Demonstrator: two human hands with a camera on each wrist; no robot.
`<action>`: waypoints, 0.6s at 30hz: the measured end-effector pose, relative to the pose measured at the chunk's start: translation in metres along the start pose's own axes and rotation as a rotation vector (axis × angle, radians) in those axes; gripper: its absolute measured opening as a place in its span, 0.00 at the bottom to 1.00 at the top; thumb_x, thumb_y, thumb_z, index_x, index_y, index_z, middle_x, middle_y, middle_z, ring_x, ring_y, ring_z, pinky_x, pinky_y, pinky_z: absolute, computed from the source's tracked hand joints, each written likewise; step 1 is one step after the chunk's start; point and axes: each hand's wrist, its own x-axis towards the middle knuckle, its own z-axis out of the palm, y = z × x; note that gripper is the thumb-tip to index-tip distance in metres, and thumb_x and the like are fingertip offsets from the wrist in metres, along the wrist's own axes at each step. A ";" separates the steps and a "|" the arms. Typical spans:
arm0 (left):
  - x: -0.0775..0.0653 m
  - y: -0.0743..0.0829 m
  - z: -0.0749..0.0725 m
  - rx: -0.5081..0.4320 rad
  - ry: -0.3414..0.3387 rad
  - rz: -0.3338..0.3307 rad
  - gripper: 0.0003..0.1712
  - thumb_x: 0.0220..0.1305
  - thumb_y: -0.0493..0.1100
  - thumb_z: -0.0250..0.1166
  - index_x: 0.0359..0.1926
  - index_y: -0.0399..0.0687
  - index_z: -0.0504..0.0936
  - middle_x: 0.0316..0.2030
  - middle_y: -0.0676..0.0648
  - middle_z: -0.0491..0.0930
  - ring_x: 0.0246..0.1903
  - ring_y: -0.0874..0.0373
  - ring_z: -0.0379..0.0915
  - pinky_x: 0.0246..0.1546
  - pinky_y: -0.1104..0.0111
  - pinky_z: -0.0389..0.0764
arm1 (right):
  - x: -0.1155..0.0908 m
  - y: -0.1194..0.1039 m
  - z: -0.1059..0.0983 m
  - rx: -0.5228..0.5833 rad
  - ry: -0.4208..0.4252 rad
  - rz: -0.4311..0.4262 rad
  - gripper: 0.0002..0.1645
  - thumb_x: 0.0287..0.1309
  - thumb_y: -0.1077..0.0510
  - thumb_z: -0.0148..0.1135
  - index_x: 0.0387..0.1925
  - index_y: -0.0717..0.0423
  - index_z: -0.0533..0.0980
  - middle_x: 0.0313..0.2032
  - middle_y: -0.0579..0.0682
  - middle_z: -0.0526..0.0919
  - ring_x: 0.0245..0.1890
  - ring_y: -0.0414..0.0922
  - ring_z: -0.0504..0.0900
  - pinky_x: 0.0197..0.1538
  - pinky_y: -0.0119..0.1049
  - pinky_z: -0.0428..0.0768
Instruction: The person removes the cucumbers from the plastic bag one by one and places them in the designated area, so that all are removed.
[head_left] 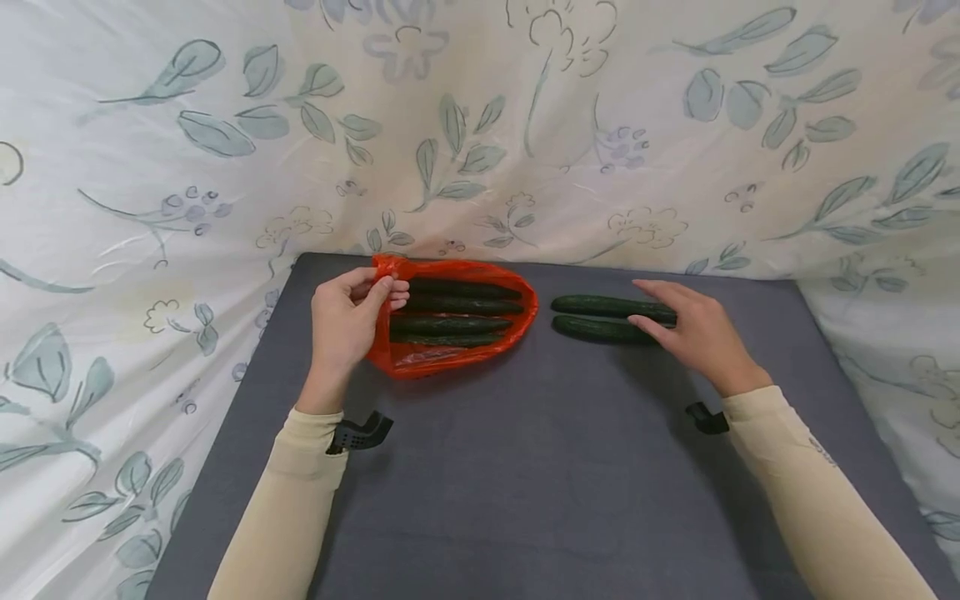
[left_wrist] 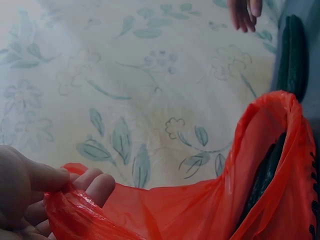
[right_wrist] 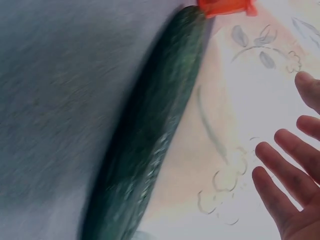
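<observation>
My left hand (head_left: 347, 321) pinches the left edge of a red plastic bag (head_left: 531, 312) between thumb and fingers. Its mouth spreads wide, and several dark green cucumbers (head_left: 457, 305) lie side by side within. In the left wrist view, thumb and fingertips grip the bunched plastic (left_wrist: 80, 215). To the right of the bag two more cucumbers (head_left: 592, 327) lie parallel on the table. Over their right ends hovers my right hand (head_left: 697, 329), thumb and fingers spread. The right wrist view shows its fingers (right_wrist: 280, 185) straight and apart from the nearby cucumber (right_wrist: 145, 130).
Everything lies near the back of a dark grey table (head_left: 510, 467). Behind it and along both sides hangs a white cloth (head_left: 465, 117) printed with leaves and flowers. A short gap separates the bag from the two loose cucumbers.
</observation>
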 end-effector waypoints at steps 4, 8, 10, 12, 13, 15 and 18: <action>0.001 0.000 -0.001 0.007 0.000 0.005 0.14 0.77 0.34 0.69 0.55 0.26 0.87 0.42 0.35 0.90 0.34 0.58 0.91 0.43 0.66 0.91 | 0.012 -0.009 0.004 0.048 -0.008 -0.008 0.37 0.64 0.56 0.81 0.73 0.53 0.78 0.67 0.58 0.82 0.62 0.61 0.83 0.58 0.66 0.83; 0.001 0.001 -0.002 0.017 -0.006 0.004 0.14 0.77 0.35 0.69 0.56 0.27 0.87 0.43 0.35 0.91 0.34 0.59 0.91 0.43 0.66 0.91 | 0.021 -0.019 0.011 0.070 -0.010 -0.037 0.36 0.64 0.55 0.81 0.72 0.53 0.79 0.67 0.57 0.83 0.63 0.60 0.83 0.58 0.65 0.84; 0.000 0.002 -0.003 0.015 -0.006 -0.001 0.14 0.77 0.35 0.69 0.56 0.27 0.87 0.43 0.35 0.90 0.34 0.59 0.91 0.43 0.67 0.91 | 0.025 -0.023 0.015 0.077 -0.009 -0.047 0.36 0.64 0.56 0.81 0.71 0.53 0.80 0.66 0.57 0.83 0.62 0.60 0.83 0.58 0.64 0.84; -0.001 0.002 -0.004 0.015 -0.005 -0.005 0.14 0.77 0.34 0.69 0.55 0.26 0.87 0.42 0.34 0.90 0.34 0.58 0.91 0.42 0.68 0.91 | 0.029 -0.029 0.018 0.087 -0.015 -0.053 0.35 0.64 0.56 0.81 0.71 0.53 0.80 0.66 0.57 0.83 0.62 0.60 0.84 0.58 0.65 0.84; -0.002 0.002 -0.004 0.016 -0.005 -0.008 0.14 0.77 0.34 0.69 0.55 0.26 0.87 0.42 0.34 0.90 0.34 0.58 0.91 0.42 0.68 0.91 | 0.031 -0.031 0.018 0.092 -0.017 -0.054 0.35 0.65 0.55 0.81 0.71 0.53 0.80 0.65 0.56 0.83 0.62 0.59 0.84 0.59 0.64 0.84; -0.002 0.002 -0.005 0.013 -0.009 -0.010 0.14 0.77 0.35 0.69 0.55 0.26 0.87 0.42 0.34 0.90 0.34 0.58 0.91 0.42 0.68 0.91 | 0.034 -0.036 0.020 0.100 -0.023 -0.056 0.34 0.65 0.54 0.80 0.70 0.52 0.80 0.65 0.55 0.84 0.62 0.58 0.84 0.60 0.64 0.84; -0.002 0.001 -0.005 0.015 -0.004 -0.009 0.14 0.77 0.35 0.69 0.55 0.26 0.87 0.42 0.34 0.90 0.34 0.57 0.92 0.42 0.68 0.91 | 0.040 -0.041 0.021 0.106 -0.031 -0.057 0.34 0.66 0.52 0.80 0.71 0.51 0.80 0.66 0.54 0.84 0.63 0.57 0.83 0.62 0.63 0.83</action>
